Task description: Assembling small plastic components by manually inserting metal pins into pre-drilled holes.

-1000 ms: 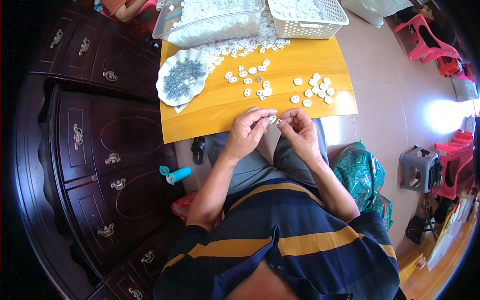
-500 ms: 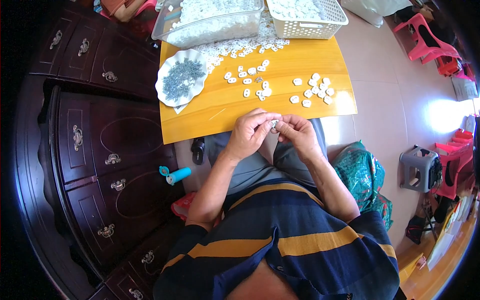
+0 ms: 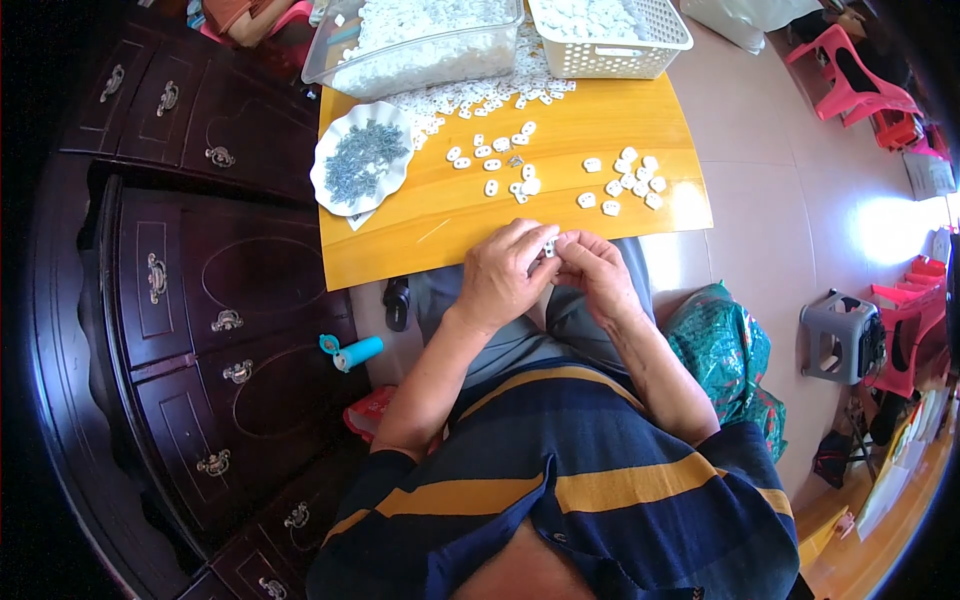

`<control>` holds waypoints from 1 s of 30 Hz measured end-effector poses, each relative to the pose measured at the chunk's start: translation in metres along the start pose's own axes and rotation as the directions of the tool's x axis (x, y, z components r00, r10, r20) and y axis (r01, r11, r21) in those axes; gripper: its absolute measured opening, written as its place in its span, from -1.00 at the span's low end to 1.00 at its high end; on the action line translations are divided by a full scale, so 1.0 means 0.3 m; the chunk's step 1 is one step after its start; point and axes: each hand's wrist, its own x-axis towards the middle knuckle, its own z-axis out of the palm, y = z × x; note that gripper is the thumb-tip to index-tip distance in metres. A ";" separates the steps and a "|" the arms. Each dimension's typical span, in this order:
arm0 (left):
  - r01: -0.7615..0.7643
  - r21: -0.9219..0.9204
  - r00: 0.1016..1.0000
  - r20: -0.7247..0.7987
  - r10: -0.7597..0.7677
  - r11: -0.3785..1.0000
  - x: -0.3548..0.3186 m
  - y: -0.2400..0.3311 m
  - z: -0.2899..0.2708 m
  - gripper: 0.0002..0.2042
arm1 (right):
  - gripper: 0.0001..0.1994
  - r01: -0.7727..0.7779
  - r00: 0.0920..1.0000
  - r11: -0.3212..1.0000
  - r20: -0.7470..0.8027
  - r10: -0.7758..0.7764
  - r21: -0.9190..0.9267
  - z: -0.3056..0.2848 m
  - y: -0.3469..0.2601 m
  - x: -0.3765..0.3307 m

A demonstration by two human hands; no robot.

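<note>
Pinching a small white plastic piece (image 3: pixel 549 247) between the fingertips of both hands, the person holds it just off the near edge of the yellow wooden worktop (image 3: pixel 440 225), above the lap. The left hand (image 3: pixel 497 277) is curled narrow around the piece from its side, thumb and forefinger closed on it; the right hand (image 3: pixel 596 274) meets it from the other side, fingers bent in and touching the same piece, so most of it is hidden and its exact form cannot be told. Judging by its look, it is light, stiff and smooth, easy to drop, and best gripped by its flat sides with fingertips rather than the palm. More loose white pieces (image 3: pixel 620 183) lie scattered toward the worktop's right edge, and another scatter (image 3: pixel 490 160) lies near the middle. A white scalloped plate (image 3: pixel 332 152) holding small grey metal screws (image 3: pixel 358 163) sits at the left edge. At the far edge stand a clear plastic tub (image 3: pixel 318 66) and a white lattice basket (image 3: pixel 612 60), both filled with white parts; no label can be made out on either. Left of the person's knees, on the floor by the dark wooden cabinet (image 3: pixel 180 290), lies a turquoise cylinder-shaped container (image 3: pixel 352 352). A green patterned bag (image 3: pixel 722 345) rests at the right.
</note>
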 end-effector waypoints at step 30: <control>-0.119 -0.089 0.990 0.062 0.125 0.989 0.064 0.124 -0.165 -0.77 | -0.67 0.196 0.939 0.728 -0.089 -0.333 -0.657 -0.035 -0.088 -0.020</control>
